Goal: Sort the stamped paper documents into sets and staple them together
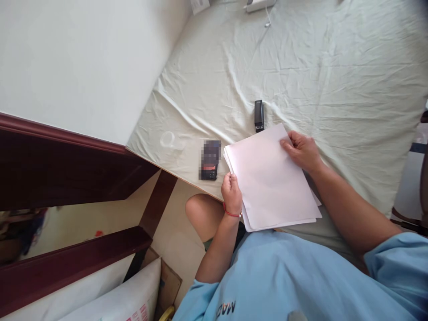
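Several sheets of white paper (pixel 272 178) lie in a slightly uneven stack at the front edge of the cloth-covered table. My left hand (pixel 232 192), with a red string on the wrist, is closed on the stack's left edge. At the upper right edge my right hand (pixel 302 150) pinches the paper, thumb on top and fingers beneath, partly hidden. Just beyond the far edge of the paper stands a black stapler (pixel 258 116). To the left of the stack lies a dark phone (pixel 209 160), its screen blurred out.
A pale, wrinkled cloth (pixel 334 80) covers the table. A small clear round lid or cup (pixel 167 139) sits near the left edge. At the back is a white device (pixel 259 4) with a cable. Dark red wooden furniture (pixel 67 133) and white sacks (pixel 133 290) are at the left.
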Available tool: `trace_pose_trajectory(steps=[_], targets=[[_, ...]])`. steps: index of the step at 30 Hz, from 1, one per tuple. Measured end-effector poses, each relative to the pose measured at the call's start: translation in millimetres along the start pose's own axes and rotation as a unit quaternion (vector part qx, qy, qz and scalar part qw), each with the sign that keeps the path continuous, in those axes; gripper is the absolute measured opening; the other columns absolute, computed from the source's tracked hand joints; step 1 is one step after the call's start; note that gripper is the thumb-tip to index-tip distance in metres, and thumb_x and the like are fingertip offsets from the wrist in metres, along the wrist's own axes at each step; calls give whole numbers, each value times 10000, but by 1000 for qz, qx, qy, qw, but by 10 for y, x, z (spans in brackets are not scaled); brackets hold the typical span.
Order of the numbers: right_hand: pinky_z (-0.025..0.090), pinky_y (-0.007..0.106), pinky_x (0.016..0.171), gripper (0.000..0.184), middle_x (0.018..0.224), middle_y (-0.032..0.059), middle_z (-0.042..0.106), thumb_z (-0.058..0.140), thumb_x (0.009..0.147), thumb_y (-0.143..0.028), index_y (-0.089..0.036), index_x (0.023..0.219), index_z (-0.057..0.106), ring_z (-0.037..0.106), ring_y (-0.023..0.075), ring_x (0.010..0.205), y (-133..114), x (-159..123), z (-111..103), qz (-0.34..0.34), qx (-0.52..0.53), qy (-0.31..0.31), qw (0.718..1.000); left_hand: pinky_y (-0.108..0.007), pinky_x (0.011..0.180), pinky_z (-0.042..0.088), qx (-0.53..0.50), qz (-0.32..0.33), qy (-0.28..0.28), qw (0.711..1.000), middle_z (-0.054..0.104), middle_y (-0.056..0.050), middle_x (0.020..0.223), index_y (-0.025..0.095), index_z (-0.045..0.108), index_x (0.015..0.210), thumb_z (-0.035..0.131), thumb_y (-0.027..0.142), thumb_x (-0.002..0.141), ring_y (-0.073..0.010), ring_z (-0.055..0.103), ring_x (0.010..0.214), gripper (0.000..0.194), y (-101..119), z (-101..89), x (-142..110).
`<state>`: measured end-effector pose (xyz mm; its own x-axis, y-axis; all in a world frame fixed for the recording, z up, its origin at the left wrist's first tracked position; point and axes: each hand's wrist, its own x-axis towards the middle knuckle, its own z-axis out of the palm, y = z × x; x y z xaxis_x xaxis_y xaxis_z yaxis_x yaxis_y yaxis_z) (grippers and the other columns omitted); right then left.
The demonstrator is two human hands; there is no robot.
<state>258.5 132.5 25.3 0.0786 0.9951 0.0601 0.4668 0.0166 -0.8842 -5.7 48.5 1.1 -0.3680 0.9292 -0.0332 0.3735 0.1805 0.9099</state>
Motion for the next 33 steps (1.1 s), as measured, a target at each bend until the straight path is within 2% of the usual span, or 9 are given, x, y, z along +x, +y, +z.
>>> trace_pose_trajectory(steps=[5, 8, 10, 13, 17, 23, 28, 30, 33], targets=[[388, 323, 648, 219, 696, 16, 601, 586, 903, -421, -210, 869, 630, 502, 163, 639, -22, -12, 19, -9, 7, -19, 1000, -302, 681, 478, 33, 6, -14, 999, 650, -8, 735, 194, 651, 1034, 603, 451, 983, -197, 606, 674, 267, 35, -3, -7], [471, 329, 689, 219, 783, 26, 646, 620, 904, -435, -217, 923, 642, 567, 175, 708, 4, -3, 19, -12, 51, -23, 998, -306, 721, 506, 18, 24, -15, 999, 691, -26, 785, 197, 663, 1046, 589, 420, 999, -202, 644, 717, 240, 65, -39, -38], [563, 353, 819, 258, 1032, 64, 705, 679, 895, -452, -233, 1031, 658, 660, 215, 941, 40, 17, 3, -25, 96, 8, 995, -311, 794, 542, -17, 41, -21, 999, 743, -54, 918, 201, 669, 1111, 580, 446, 1030, -212, 696, 830, 272, 84, -80, -72], [551, 389, 1094, 480, 1402, 91, 629, 793, 857, -466, -273, 1270, 641, 588, 254, 1351, 113, 60, -46, -49, 167, 26, 984, -312, 904, 570, -91, 53, -24, 994, 757, -67, 1067, 220, 665, 1175, 596, 519, 1047, -212, 719, 982, 333, 110, -148, -130], [542, 430, 1119, 729, 1368, 94, 688, 868, 829, -486, -285, 1463, 570, 646, 258, 1303, 169, 70, -138, 0, 316, -102, 943, -306, 958, 579, -188, 21, -1, 982, 738, -30, 1004, 237, 670, 1016, 723, 615, 962, -196, 704, 1022, 385, 140, -217, -185], [560, 402, 1041, 534, 1362, 115, 727, 907, 795, -471, -210, 1248, 797, 698, 281, 1199, 99, 16, -326, 10, 290, -335, 896, -362, 1020, 580, -278, -40, -18, 960, 757, -15, 964, 253, 741, 961, 897, 601, 804, -194, 720, 998, 413, 125, -303, -227], [557, 374, 1059, 339, 1329, 136, 747, 824, 897, -484, -199, 1075, 869, 723, 270, 1202, 158, 67, -386, -92, 333, -468, 813, -407, 965, 600, -251, -28, -154, 955, 782, -85, 1137, 264, 767, 1061, 876, 547, 838, -257, 739, 1047, 376, 210, -450, -328], [588, 360, 1015, 261, 1362, 131, 734, 775, 946, -439, -225, 1057, 876, 739, 266, 1184, 195, 83, -385, -104, 364, -516, 769, -414, 945, 600, -217, -6, -206, 954, 755, -118, 1222, 268, 761, 1121, 848, 505, 859, -283, 725, 1103, 363, 261, -528, -373], [610, 370, 986, 214, 1347, 110, 747, 728, 981, -389, -276, 1087, 874, 751, 268, 1164, 222, 82, -387, -109, 385, -545, 737, -431, 966, 590, -233, 29, -274, 933, 708, -155, 1286, 255, 772, 1139, 836, 496, 813, -317, 685, 1179, 411, 273, -626, -417]])
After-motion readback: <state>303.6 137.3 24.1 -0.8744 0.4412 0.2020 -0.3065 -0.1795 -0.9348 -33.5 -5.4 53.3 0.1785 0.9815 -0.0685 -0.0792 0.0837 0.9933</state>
